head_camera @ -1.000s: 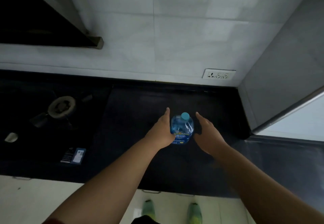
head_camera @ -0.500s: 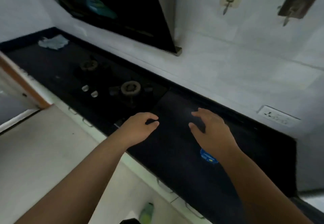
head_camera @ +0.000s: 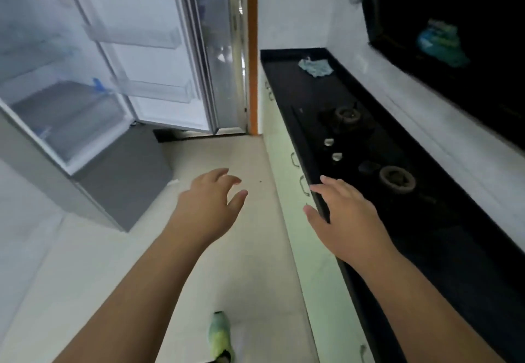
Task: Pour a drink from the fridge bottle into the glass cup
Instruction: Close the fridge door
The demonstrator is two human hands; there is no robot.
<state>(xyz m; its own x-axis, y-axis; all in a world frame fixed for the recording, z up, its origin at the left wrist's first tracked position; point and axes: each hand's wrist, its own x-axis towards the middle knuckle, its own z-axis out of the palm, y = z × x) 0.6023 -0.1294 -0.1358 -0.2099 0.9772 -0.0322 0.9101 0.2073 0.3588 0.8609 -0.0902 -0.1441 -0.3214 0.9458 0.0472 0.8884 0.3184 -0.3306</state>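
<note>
My left hand (head_camera: 208, 206) hangs over the pale floor with its fingers loosely spread and nothing in it. My right hand (head_camera: 343, 215) is held out over the front edge of the black countertop (head_camera: 284, 78), fingers relaxed, also holding nothing. The fridge (head_camera: 56, 112) stands at the left with its door (head_camera: 159, 50) swung wide; the door racks look bare. Neither the bottle nor a glass cup shows in this view.
A gas hob with two burners (head_camera: 396, 179) and two knobs (head_camera: 333, 149) sits in the countertop. A blue cloth (head_camera: 316, 67) lies at its far end. White cabinet fronts (head_camera: 287, 163) run below it. An orange door frame (head_camera: 251, 50) stands behind the fridge door. My green shoe (head_camera: 220, 337) is on the floor.
The view has swung left from the counter to the open fridge. Both hands have let go of the blue bottle, which has dropped out of sight, and now hang free.
</note>
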